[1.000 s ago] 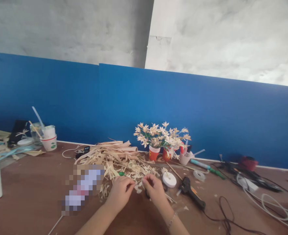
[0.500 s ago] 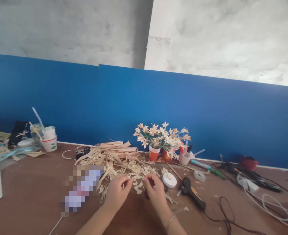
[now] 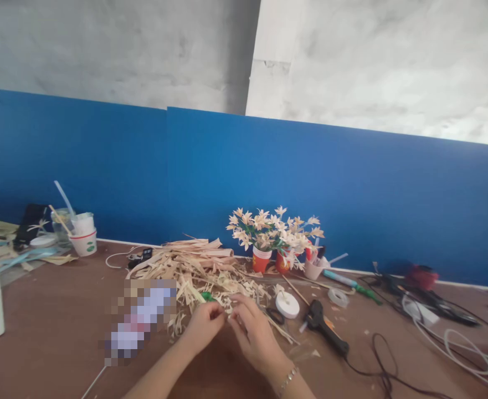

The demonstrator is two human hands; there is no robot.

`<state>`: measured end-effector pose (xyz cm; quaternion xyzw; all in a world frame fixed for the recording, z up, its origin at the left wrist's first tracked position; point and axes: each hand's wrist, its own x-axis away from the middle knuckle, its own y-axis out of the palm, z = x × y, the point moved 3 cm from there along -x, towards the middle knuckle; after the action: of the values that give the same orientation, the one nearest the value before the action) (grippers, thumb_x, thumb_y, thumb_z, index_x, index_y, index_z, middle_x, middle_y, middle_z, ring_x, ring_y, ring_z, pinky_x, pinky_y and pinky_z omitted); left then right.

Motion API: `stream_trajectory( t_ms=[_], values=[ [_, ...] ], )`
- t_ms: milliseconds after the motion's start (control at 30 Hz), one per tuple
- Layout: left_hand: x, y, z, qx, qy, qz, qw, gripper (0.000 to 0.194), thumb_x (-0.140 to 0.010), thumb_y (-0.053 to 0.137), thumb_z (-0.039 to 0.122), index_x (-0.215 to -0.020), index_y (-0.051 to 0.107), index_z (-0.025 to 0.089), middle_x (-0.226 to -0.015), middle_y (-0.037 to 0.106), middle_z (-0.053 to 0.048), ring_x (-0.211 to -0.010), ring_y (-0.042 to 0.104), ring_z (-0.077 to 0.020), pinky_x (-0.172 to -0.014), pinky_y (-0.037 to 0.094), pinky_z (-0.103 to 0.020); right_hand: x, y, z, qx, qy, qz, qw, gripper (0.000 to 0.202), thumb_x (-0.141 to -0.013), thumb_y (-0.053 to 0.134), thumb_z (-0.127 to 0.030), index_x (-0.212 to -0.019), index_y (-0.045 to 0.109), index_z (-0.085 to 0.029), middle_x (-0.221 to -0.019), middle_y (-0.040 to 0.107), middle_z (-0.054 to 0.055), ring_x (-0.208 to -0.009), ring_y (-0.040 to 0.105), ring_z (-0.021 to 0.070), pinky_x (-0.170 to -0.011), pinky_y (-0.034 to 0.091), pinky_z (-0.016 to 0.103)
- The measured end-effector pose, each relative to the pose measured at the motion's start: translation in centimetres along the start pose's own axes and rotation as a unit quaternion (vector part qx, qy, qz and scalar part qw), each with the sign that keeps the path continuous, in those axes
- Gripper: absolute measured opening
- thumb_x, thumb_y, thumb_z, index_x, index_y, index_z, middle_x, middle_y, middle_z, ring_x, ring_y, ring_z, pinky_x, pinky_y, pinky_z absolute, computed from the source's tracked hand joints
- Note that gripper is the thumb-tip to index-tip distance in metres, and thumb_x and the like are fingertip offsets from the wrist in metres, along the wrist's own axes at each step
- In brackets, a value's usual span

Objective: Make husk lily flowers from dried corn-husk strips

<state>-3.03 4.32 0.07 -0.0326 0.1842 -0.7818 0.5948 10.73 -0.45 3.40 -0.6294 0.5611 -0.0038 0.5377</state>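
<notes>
My left hand (image 3: 204, 324) is closed in a pinch in front of the pile of pale dried strips (image 3: 194, 263). What it holds is too small to make out. Close beside it, my right hand (image 3: 252, 332) has its thumb and fingers bent together near the left fingertips; anything between them is hidden. A bit of green (image 3: 208, 297) shows just above my left hand, against the strips. Pale flowers (image 3: 275, 227) stand in red cups (image 3: 261, 260) behind the pile.
A white round spool (image 3: 287, 305), a black glue gun (image 3: 324, 330) and a clear tape roll (image 3: 338, 297) lie to the right. Cables (image 3: 447, 338) run across the far right. A blurred-out flat object (image 3: 139, 321) is at left, with a white cup (image 3: 83, 243) farther back.
My right hand has moved left, closer to my left hand, and its fingers now reach further out. Green has appeared above my left hand. Black scissor handles now show right of my right hand.
</notes>
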Motion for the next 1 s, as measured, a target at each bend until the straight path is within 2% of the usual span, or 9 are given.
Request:
stream_trajectory(
  t_ms=[67,133,300,400,500,700,800,867,1000],
  values=[
    [0.1,0.4,-0.1,0.007,0.011,-0.038,0.999,0.016,-0.066,0.049,0.023,-0.052,0.046,0.017,-0.051,0.040,0.006,-0.053,0.038,-0.0101,-0.051,0.030,-0.021,0.1,0.0,-0.3,-0.010,-0.018,-0.007,1.000,0.014,-0.085,0.042,-0.011,-0.087,0.052,-0.020,-0.114,0.054,0.011,-0.106,0.051,0.0196,-0.089,0.041,0.032],
    [0.2,0.6,-0.1,-0.008,0.021,-0.046,0.999,0.014,-0.066,0.049,0.020,-0.053,0.048,0.016,-0.051,0.043,0.005,-0.054,0.040,-0.0103,-0.051,0.031,-0.021,0.1,0.3,-0.1,-0.020,0.003,-0.010,1.000,0.014,-0.086,0.040,-0.013,-0.084,0.053,-0.019,-0.097,0.060,0.009,-0.091,0.055,0.0184,-0.079,0.044,0.029],
    [0.8,0.1,1.0,-0.100,0.074,0.034,0.992,0.012,-0.067,0.048,0.013,-0.066,0.059,0.017,-0.061,0.056,0.002,-0.057,0.049,-0.0119,-0.055,0.036,-0.022,0.1,1.6,2.2,-0.141,0.165,0.038,0.975,0.019,-0.085,0.047,-0.030,-0.072,0.052,-0.018,-0.064,0.055,0.001,-0.059,0.052,0.0133,-0.058,0.042,0.024],
    [1.1,0.0,1.8,-0.116,0.144,0.064,0.981,0.013,-0.072,0.049,0.013,-0.067,0.060,0.018,-0.065,0.058,0.000,-0.062,0.052,-0.0128,-0.060,0.039,-0.023,0.1,2.5,3.3,-0.342,0.299,0.029,0.890,0.033,-0.075,0.059,-0.048,-0.067,0.050,-0.018,-0.057,0.056,-0.001,-0.049,0.052,0.0115,-0.047,0.040,0.022],
    [1.3,-0.1,2.2,-0.086,0.187,0.074,0.976,0.015,-0.077,0.051,0.017,-0.066,0.061,0.018,-0.068,0.059,-0.002,-0.066,0.054,-0.0137,-0.062,0.041,-0.023,0.1,2.9,3.0,-0.488,0.359,0.001,0.795,0.040,-0.065,0.068,-0.052,-0.068,0.051,-0.016,-0.057,0.060,0.001,-0.043,0.051,0.0085,-0.042,0.036,0.018],
    [1.7,-0.2,2.6,-0.026,0.207,0.080,0.975,0.016,-0.080,0.054,0.023,-0.072,0.067,0.018,-0.070,0.061,-0.004,-0.065,0.056,-0.0140,-0.058,0.042,-0.023,0.2,2.3,1.8,-0.580,0.369,-0.020,0.726,0.041,-0.062,0.074,-0.046,-0.071,0.046,-0.018,-0.055,0.061,-0.002,-0.040,0.050,0.0059,-0.038,0.030,0.014],
    [1.8,0.0,3.0,-0.026,0.200,0.070,0.977,0.016,-0.080,0.052,0.021,-0.068,0.062,0.017,-0.069,0.059,-0.003,-0.067,0.055,-0.0138,-0.062,0.043,-0.024,0.1,2.4,1.9,-0.572,0.374,-0.032,0.730,0.042,-0.062,0.073,-0.048,-0.073,0.044,-0.019,-0.056,0.061,-0.002,-0.041,0.051,0.0067,-0.038,0.029,0.014],
    [1.7,0.0,3.1,-0.040,0.181,0.068,0.980,0.016,-0.079,0.050,0.018,-0.064,0.057,0.017,-0.068,0.056,-0.002,-0.066,0.053,-0.0134,-0.062,0.042,-0.023,0.1,2.4,2.4,-0.541,0.370,-0.022,0.755,0.042,-0.064,0.070,-0.050,-0.075,0.043,-0.019,-0.056,0.061,-0.002,-0.041,0.052,0.0083,-0.038,0.032,0.015],
    [1.3,-0.2,2.7,-0.070,0.129,0.078,0.986,0.013,-0.075,0.049,0.016,-0.063,0.052,0.017,-0.065,0.052,0.001,-0.060,0.048,-0.0120,-0.056,0.037,-0.022,-0.1,1.8,3.1,-0.404,0.300,0.033,0.863,0.033,-0.070,0.065,-0.046,-0.082,0.050,-0.018,-0.060,0.060,-0.002,-0.051,0.055,0.0120,-0.048,0.042,0.022]
  ],
)
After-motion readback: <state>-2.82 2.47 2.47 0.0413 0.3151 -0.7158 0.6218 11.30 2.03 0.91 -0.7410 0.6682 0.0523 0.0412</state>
